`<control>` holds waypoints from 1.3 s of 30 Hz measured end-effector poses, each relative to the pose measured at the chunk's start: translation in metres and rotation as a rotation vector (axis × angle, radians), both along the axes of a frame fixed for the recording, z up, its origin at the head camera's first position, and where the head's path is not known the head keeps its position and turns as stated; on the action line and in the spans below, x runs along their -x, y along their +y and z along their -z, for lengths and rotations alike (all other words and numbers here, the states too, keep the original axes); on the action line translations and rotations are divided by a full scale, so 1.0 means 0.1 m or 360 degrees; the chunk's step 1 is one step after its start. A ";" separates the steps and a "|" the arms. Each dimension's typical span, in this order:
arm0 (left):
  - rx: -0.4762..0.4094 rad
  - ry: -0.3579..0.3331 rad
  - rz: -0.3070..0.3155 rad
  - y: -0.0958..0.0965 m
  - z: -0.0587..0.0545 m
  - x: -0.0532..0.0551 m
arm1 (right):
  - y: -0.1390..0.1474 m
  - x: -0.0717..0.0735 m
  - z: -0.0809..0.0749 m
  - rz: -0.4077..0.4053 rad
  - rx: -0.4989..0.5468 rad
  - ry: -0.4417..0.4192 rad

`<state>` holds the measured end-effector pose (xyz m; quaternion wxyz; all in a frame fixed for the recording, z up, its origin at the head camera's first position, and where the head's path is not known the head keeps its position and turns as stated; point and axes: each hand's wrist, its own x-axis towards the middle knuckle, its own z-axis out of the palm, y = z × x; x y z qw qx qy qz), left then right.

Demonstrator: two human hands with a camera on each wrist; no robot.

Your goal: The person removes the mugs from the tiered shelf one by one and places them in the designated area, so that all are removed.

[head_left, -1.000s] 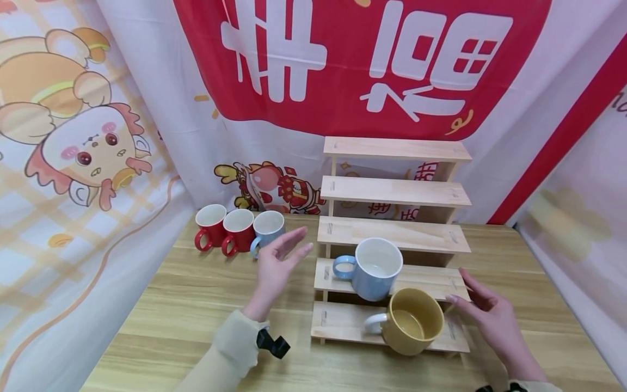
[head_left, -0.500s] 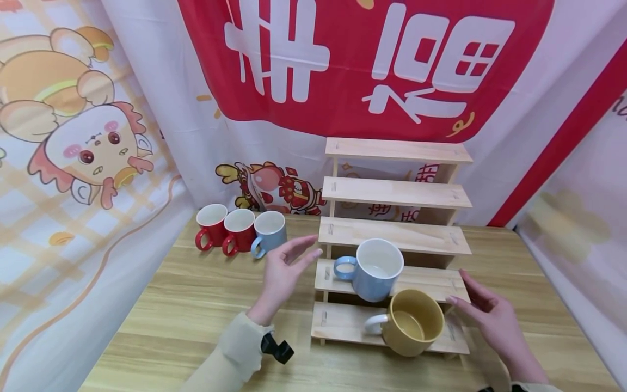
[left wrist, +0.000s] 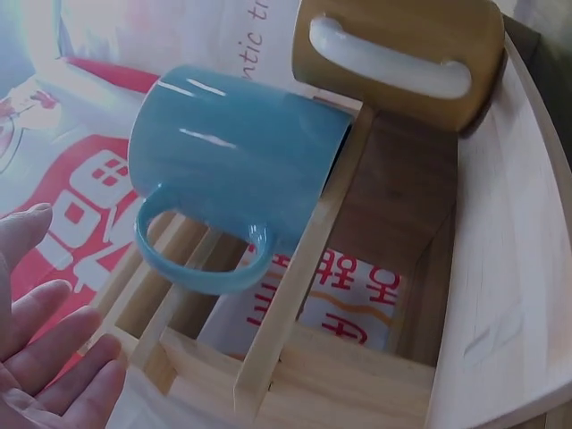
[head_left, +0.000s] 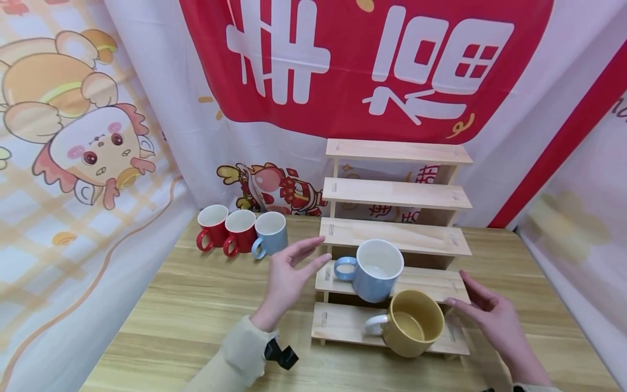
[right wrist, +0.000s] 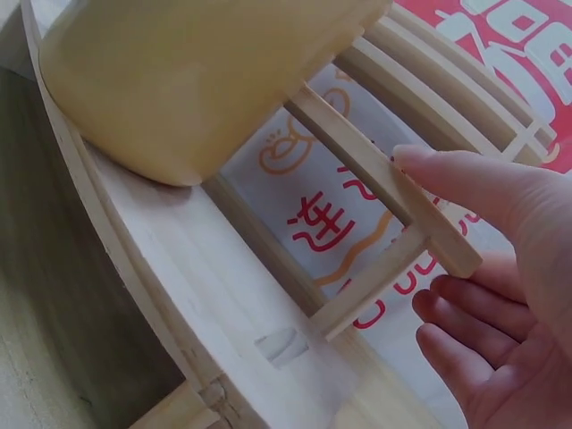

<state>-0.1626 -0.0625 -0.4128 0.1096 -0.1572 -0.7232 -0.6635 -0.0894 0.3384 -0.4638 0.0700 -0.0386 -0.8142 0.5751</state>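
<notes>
A stepped wooden shelf rack (head_left: 397, 193) stands on the table with two mugs on its lower steps. The light blue mug (head_left: 374, 280) is upright on the second step from the bottom, handle to the left. On the lowest step sits a mustard-yellow mug (head_left: 411, 340) with a white handle. My left hand (head_left: 288, 277), fingers extended, is just left of the blue mug's handle, near the rack's left end. My right hand (head_left: 490, 318) holds the right end of the second step, thumb at its front edge and fingers behind, as the right wrist view shows.
Two red mugs, one at the left (head_left: 213, 226) and one beside it (head_left: 242, 234), stand in a row with another light blue mug (head_left: 271, 234) at the table's back left. Printed cloth (head_left: 264, 141) hangs behind the rack. The wooden table (head_left: 196, 305) extends to the left.
My left hand has moved right, from near the back-left blue mug to the rack's left end. My right hand stays at the step's right end, and the mugs have not moved.
</notes>
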 end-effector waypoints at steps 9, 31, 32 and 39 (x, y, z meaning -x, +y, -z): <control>-0.0011 -0.0077 0.0090 0.06 -0.02 -0.05 | -0.05 -0.01 -0.05 0.0012 0.0013 0.0037; 0.0214 -0.0329 0.0365 0.24 0.04 -0.01 | -0.06 -0.01 0.01 -0.0007 0.0093 0.0074; 0.0231 -0.0319 0.0353 0.24 0.03 -0.01 | -0.06 -0.01 0.01 -0.0007 0.0095 0.0070; 0.0255 -0.0262 0.0314 0.29 0.05 0.06 | -0.07 -0.01 0.02 -0.0024 0.0170 0.0086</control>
